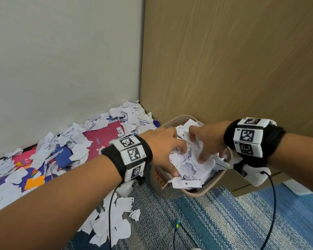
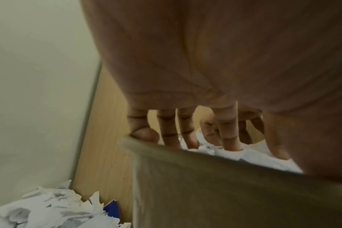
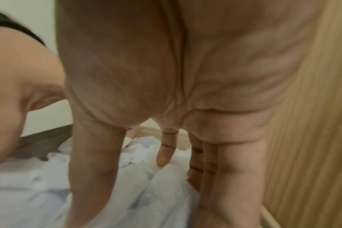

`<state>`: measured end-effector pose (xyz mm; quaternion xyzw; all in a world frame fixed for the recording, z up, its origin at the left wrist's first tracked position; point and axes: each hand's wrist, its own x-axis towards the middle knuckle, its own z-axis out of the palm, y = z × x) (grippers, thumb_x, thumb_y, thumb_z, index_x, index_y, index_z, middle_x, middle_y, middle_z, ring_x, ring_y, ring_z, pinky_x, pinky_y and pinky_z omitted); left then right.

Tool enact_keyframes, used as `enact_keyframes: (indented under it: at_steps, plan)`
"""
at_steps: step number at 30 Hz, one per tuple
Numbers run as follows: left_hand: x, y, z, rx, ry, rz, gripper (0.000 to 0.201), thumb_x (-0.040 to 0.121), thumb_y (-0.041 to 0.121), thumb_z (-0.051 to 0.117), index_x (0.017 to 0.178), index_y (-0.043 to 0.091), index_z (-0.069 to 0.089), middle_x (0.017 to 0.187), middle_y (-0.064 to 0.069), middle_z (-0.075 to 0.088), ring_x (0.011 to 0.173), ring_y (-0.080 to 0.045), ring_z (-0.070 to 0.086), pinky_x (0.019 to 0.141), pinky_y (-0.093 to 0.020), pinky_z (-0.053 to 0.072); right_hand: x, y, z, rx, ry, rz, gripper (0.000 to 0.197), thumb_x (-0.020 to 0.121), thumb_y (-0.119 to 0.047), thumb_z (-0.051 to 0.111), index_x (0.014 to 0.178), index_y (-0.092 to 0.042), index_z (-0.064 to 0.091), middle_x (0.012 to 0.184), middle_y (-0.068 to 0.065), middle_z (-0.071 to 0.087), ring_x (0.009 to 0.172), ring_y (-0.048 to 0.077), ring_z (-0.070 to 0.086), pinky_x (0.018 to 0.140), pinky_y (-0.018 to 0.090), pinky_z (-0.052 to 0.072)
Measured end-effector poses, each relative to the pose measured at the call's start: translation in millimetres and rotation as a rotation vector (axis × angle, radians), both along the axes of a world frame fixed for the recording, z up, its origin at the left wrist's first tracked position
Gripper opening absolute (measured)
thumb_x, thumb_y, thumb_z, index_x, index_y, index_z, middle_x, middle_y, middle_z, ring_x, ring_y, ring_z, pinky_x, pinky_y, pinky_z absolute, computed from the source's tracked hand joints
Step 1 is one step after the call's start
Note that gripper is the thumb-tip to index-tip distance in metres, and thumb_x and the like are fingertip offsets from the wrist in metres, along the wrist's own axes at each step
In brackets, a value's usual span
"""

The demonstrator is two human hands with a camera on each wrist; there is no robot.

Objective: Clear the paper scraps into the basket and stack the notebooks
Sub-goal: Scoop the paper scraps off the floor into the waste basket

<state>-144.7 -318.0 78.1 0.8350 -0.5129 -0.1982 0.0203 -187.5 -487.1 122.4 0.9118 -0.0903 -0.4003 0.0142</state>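
Note:
A beige basket (image 1: 193, 193) stands on the carpet by the wooden panel, heaped with white paper scraps (image 1: 190, 166). Both hands are over it. My left hand (image 1: 178, 160) presses on the heap with spread, straight fingers (image 2: 227, 135). My right hand (image 1: 200, 147) presses beside it, its fingers (image 3: 164, 154) straight on the paper (image 3: 127, 192). Neither hand plainly pinches a scrap. A maroon notebook (image 1: 105, 139), a blue notebook (image 1: 61, 156) and a colourful one (image 1: 34, 179) lie on the floor to the left, half buried under scraps.
Loose scraps (image 1: 49, 141) cover the floor along the white wall and trail onto the blue carpet (image 1: 116, 224). A wooden panel (image 1: 233, 60) rises right behind the basket. Wrist-camera cables (image 1: 271, 204) hang below both wrists. A white object (image 1: 300, 188) sits at the right.

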Motion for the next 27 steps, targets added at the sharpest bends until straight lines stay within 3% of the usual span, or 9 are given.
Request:
enact_keyframes:
  at_steps: [5, 9, 13, 14, 19, 23, 27]
  plan:
    - [-14, -21, -9, 0.038, -0.202, 0.040, 0.063, 0.072, 0.056, 0.072, 0.126, 0.035, 0.046, 0.124, -0.003, 0.042, 0.114, -0.027, 0.048, 0.085, -0.040, 0.046, -3, 9, -22, -0.135, 0.003, 0.238, 0.052, 0.076, -0.031, 0.075, 0.112, -0.018, 0.040, 0.095, 0.008, 0.070, 0.078, 0.025, 0.069, 0.059, 0.031, 0.051]
    - [-21, -32, -18, 0.113, -0.235, 0.067, 0.066, 0.076, 0.048, 0.071, 0.133, 0.028, 0.044, 0.125, -0.009, 0.042, 0.111, -0.031, 0.050, 0.079, -0.039, 0.046, 1, 10, -29, -0.141, 0.020, 0.277, 0.053, 0.074, -0.029, 0.074, 0.117, -0.018, 0.044, 0.101, 0.006, 0.070, 0.088, 0.024, 0.066, 0.073, 0.034, 0.055]
    - [-17, -34, -15, 0.091, -0.174, 0.094, 0.063, 0.076, 0.047, 0.071, 0.131, 0.028, 0.046, 0.124, -0.008, 0.044, 0.109, -0.030, 0.053, 0.079, -0.039, 0.048, 6, 12, -27, -0.117, 0.047, 0.237, 0.046, 0.080, -0.029, 0.073, 0.118, -0.017, 0.050, 0.093, 0.006, 0.073, 0.060, 0.015, 0.063, 0.049, 0.023, 0.049]
    - [-14, -33, -12, 0.073, -0.155, 0.097, 0.064, 0.075, 0.050, 0.071, 0.130, 0.029, 0.047, 0.123, -0.007, 0.046, 0.109, -0.029, 0.054, 0.080, -0.039, 0.048, 9, 12, -25, -0.091, 0.055, 0.201, 0.043, 0.082, -0.031, 0.072, 0.117, -0.016, 0.053, 0.094, 0.007, 0.072, 0.058, 0.015, 0.065, 0.048, 0.024, 0.051]
    - [3, -19, 13, -0.072, -0.040, 0.068, 0.064, 0.072, 0.054, 0.075, 0.128, 0.031, 0.052, 0.123, 0.000, 0.055, 0.110, -0.024, 0.055, 0.085, -0.034, 0.046, 22, 16, 0, -0.045, 0.008, 0.072, 0.036, 0.084, -0.035, 0.069, 0.115, -0.020, 0.057, 0.095, 0.015, 0.070, 0.075, 0.029, 0.073, 0.056, 0.036, 0.061]
    - [15, -4, 28, -0.179, 0.030, 0.091, 0.052, 0.083, 0.048, 0.067, 0.130, 0.033, 0.053, 0.126, 0.003, 0.059, 0.112, -0.020, 0.055, 0.091, -0.034, 0.046, 24, 26, 32, -0.072, -0.057, 0.081, 0.034, 0.089, -0.031, 0.066, 0.118, -0.017, 0.054, 0.092, 0.008, 0.068, 0.073, 0.025, 0.074, 0.061, 0.033, 0.059]
    - [33, 19, 37, -0.337, 0.022, 0.233, 0.024, 0.092, 0.036, 0.056, 0.114, 0.030, 0.065, 0.113, 0.004, 0.064, 0.096, -0.016, 0.058, 0.083, -0.031, 0.047, 35, 47, 62, -0.117, -0.249, 0.140, 0.028, 0.091, -0.035, 0.062, 0.112, -0.017, 0.060, 0.075, 0.001, 0.070, 0.063, 0.017, 0.071, 0.056, 0.029, 0.057]
